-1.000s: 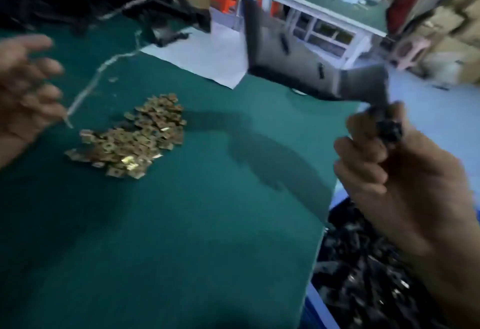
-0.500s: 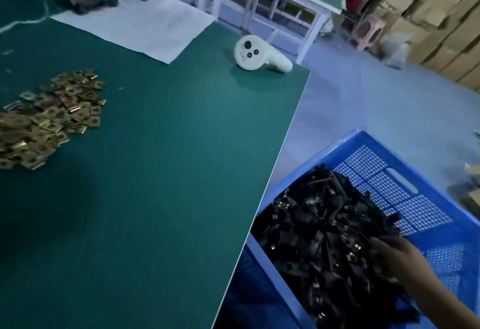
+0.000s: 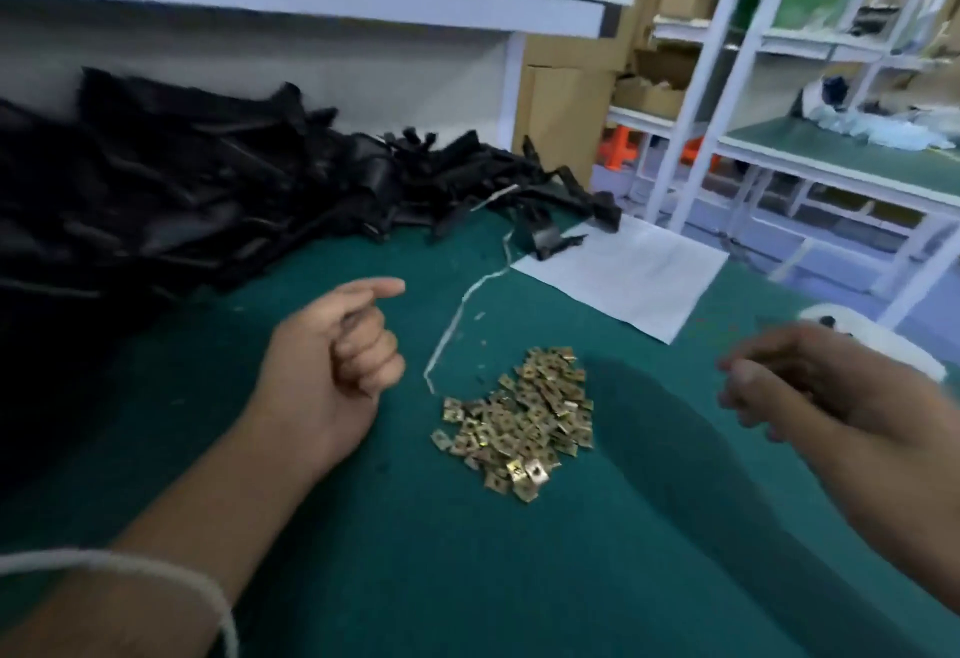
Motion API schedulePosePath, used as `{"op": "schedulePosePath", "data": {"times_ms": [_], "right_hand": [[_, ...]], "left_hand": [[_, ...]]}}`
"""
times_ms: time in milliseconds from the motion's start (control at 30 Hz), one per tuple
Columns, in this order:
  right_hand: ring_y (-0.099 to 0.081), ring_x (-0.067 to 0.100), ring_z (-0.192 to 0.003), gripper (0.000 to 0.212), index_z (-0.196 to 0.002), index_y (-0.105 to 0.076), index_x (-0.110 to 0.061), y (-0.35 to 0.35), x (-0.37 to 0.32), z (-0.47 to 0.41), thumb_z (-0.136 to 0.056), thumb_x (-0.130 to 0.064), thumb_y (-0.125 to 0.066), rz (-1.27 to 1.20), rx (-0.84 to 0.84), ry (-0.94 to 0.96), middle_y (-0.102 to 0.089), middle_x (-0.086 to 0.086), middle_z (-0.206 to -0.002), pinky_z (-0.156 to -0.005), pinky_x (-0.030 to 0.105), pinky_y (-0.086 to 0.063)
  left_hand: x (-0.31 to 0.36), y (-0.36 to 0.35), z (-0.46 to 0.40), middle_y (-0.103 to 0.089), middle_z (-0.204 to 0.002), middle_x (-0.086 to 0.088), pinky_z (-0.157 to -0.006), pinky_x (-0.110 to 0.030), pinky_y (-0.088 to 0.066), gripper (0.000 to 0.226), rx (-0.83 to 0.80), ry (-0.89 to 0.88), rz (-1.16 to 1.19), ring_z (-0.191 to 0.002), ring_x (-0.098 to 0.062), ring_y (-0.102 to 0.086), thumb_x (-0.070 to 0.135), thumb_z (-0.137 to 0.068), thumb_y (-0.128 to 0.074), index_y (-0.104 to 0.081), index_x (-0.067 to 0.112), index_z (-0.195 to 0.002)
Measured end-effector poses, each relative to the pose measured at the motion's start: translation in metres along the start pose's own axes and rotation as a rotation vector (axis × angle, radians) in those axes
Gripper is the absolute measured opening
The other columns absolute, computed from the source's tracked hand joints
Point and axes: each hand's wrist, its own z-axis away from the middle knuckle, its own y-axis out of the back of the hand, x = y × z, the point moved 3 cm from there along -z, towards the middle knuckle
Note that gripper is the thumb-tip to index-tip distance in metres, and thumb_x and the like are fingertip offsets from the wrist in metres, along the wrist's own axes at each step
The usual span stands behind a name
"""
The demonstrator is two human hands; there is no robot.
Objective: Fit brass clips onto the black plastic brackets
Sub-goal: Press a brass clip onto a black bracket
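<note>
A heap of black plastic brackets (image 3: 218, 200) lies at the far left of the green table (image 3: 467, 579), and in front of it the left hand (image 3: 332, 361) rests with fingers curled into the palm, holding nothing visible. A pile of brass clips (image 3: 522, 423) sits between the hands. The right hand (image 3: 800, 382) hovers blurred; I cannot tell whether its fingers grip anything.

Brass clips (image 3: 522, 418), small square stamped pieces, heaped loose on green bench (image 3: 467, 579), black plastic brackets (image 3: 208, 189), long dark mouldings, piled overlapping at bench rear left, well apart from clips
</note>
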Motion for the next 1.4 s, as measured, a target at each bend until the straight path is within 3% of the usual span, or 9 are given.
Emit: {"op": "schedulePosePath", "data": {"times_ms": [167, 267, 533, 700, 800, 900, 1100, 1233, 1400], "right_hand": [[-0.065, 0.005, -0.075, 0.013, -0.091, -0.071, -0.034, -0.115, -0.089, -0.077, -0.096, -0.044, -0.064, -0.001, -0.336, 0.164, -0.072, -0.015, -0.082, -0.065, 0.024, -0.05], [-0.065, 0.009, -0.077, 0.004, -0.097, -0.071, -0.028, -0.178, -0.112, -0.126, -0.096, -0.032, -0.072, 0.056, -0.391, 0.178, -0.073, -0.01, -0.087, -0.067, 0.023, -0.048], [-0.07, 0.033, -0.101, 0.051, -0.121, -0.053, -0.012, -0.277, -0.129, -0.229, -0.088, -0.041, -0.079, -0.025, -0.325, -0.084, -0.069, 0.013, -0.109, -0.088, 0.045, -0.06], [-0.069, 0.021, -0.058, 0.03, -0.112, -0.065, -0.001, -0.307, -0.133, -0.241, -0.095, -0.023, -0.075, -0.411, -0.253, -0.339, -0.07, 0.013, -0.083, -0.052, 0.031, -0.058], [-0.064, 0.02, -0.056, 0.009, -0.102, -0.063, -0.009, -0.311, -0.129, -0.236, -0.098, -0.012, -0.07, -0.548, -0.278, -0.394, -0.065, 0.012, -0.078, -0.044, 0.026, -0.046], [-0.064, 0.022, -0.059, 0.024, -0.086, -0.051, -0.018, -0.295, -0.127, -0.225, -0.095, -0.016, -0.073, -0.46, -0.246, -0.294, -0.062, 0.006, -0.076, -0.047, 0.028, -0.046], [-0.065, 0.021, -0.059, 0.022, -0.091, -0.054, -0.01, -0.227, -0.142, -0.176, -0.093, -0.006, -0.076, -0.862, -0.223, -0.155, -0.056, 0.008, -0.071, -0.056, 0.026, -0.055], [-0.074, 0.02, -0.064, 0.023, -0.084, -0.06, -0.008, -0.189, -0.135, -0.121, -0.092, -0.018, -0.079, -0.589, -0.153, 0.17, -0.068, 0.002, -0.072, -0.059, 0.028, -0.058], [-0.062, 0.007, -0.083, 0.009, -0.096, -0.063, -0.022, -0.189, -0.12, -0.076, -0.097, -0.022, -0.072, -0.086, -0.247, 0.679, -0.06, -0.014, -0.092, -0.072, 0.035, -0.054]], "left_hand": [[0.013, 0.001, 0.007, -0.019, -0.052, 0.003, -0.042, -0.018, -0.016, 0.028, 0.182, -0.182, -0.154, -0.041, -0.012, -0.013, 0.006, -0.101, -0.044, -0.065, 0.008, -0.082], [0.015, 0.002, 0.01, -0.019, -0.052, 0.001, -0.042, -0.018, -0.017, 0.029, 0.198, -0.191, -0.146, -0.041, -0.012, -0.012, 0.006, -0.1, -0.045, -0.065, 0.009, -0.079], [0.016, 0.0, 0.011, -0.019, -0.052, -0.003, -0.047, -0.021, -0.017, 0.024, 0.134, -0.173, -0.145, -0.045, -0.015, -0.01, 0.01, -0.094, -0.051, -0.065, 0.009, -0.074], [0.017, 0.0, 0.011, -0.021, -0.052, -0.003, -0.047, -0.022, -0.016, 0.025, 0.143, -0.134, -0.152, -0.045, -0.016, -0.011, 0.005, -0.095, -0.048, -0.065, 0.009, -0.076], [0.017, 0.001, 0.008, -0.02, -0.051, -0.003, -0.047, -0.022, -0.016, 0.028, 0.161, -0.121, -0.156, -0.044, -0.015, -0.011, 0.004, -0.097, -0.046, -0.064, 0.008, -0.075], [0.018, 0.001, 0.008, -0.019, -0.051, -0.003, -0.047, -0.022, -0.016, 0.03, 0.157, -0.127, -0.157, -0.043, -0.015, -0.011, 0.004, -0.098, -0.046, -0.065, 0.009, -0.075], [0.013, 0.006, 0.0, -0.03, -0.061, -0.002, -0.043, -0.025, -0.024, 0.019, 0.217, -0.092, -0.122, -0.049, -0.017, -0.026, 0.015, -0.099, -0.051, -0.066, 0.007, -0.091], [0.013, 0.0, 0.001, -0.07, -0.09, -0.016, -0.06, -0.039, -0.058, 0.035, 0.143, -0.037, -0.103, -0.081, -0.026, -0.071, 0.036, -0.105, -0.056, -0.063, 0.006, -0.123], [0.015, -0.003, 0.004, -0.066, -0.112, -0.026, -0.089, -0.047, -0.059, 0.058, -0.021, 0.007, -0.137, -0.103, -0.036, -0.066, 0.045, -0.102, -0.059, -0.061, -0.009, -0.123]]}}
